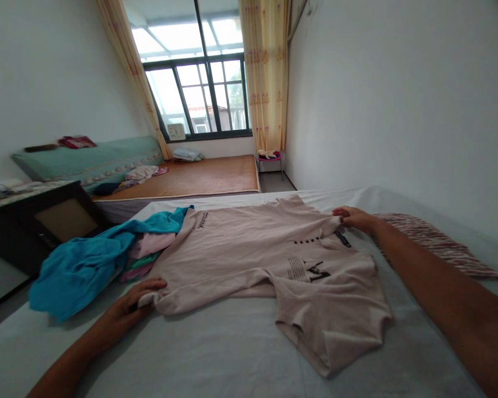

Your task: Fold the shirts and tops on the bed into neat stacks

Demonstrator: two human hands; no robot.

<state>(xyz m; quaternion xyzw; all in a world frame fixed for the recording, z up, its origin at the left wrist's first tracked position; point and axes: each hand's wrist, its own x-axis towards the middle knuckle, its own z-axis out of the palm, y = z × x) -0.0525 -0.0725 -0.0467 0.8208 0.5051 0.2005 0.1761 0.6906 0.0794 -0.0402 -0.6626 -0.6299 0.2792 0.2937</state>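
Note:
A pinkish-beige short-sleeved shirt point(228, 243) lies spread sideways on the white sheet point(216, 348), its collar to the right and its hem to the left. Dark buttons and a black print show on its front. My left hand point(139, 301) pinches the near corner of the hem. At the far side of the collar, my right hand point(354, 218) grips the shirt by the shoulder, fingers closed on the cloth. The near sleeve hangs loose toward me on the sheet.
Left of the shirt is a heap of clothes with a bright blue garment point(87, 260) on top. A striped cloth point(435, 243) lies right, behind my right forearm. Beyond stand a dark cabinet point(20, 226), another bed point(207, 177) and a small stool point(270, 157).

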